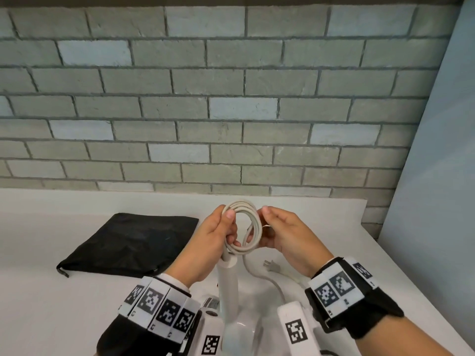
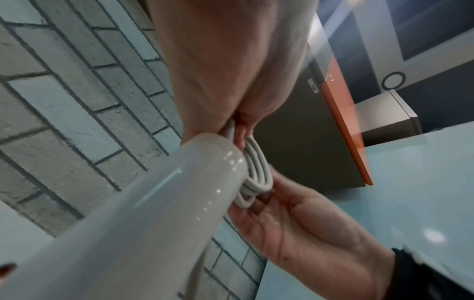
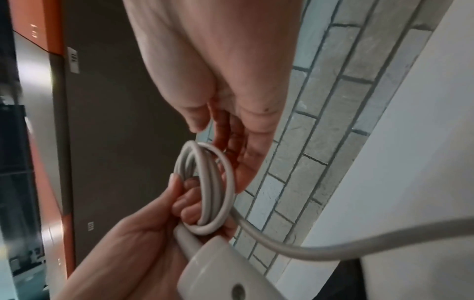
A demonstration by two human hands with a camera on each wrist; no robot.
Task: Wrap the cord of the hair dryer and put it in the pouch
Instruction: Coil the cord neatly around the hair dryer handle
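Note:
A white hair dryer stands with its handle (image 1: pixel 228 281) pointing up in front of me, its body at the bottom edge of the head view. My left hand (image 1: pixel 226 227) grips the coiled white cord (image 1: pixel 241 203) just above the handle, fingers curled through the loops (image 3: pixel 212 182) and thumb on top. The right hand (image 1: pixel 268 224) lies against the coil's right side with fairly straight fingers behind it and the thumb apart (image 3: pixel 195 125). A loose length of cord (image 3: pixel 333 247) runs down to the plug (image 1: pixel 272 266) lying on the table. The black pouch (image 1: pixel 128 242) lies flat to the left.
The white table (image 1: pixel 77 304) meets a grey brick wall (image 1: pixel 231 111) at the back. A pale panel (image 1: pixel 437 176) stands along the right side, close to the table's right edge.

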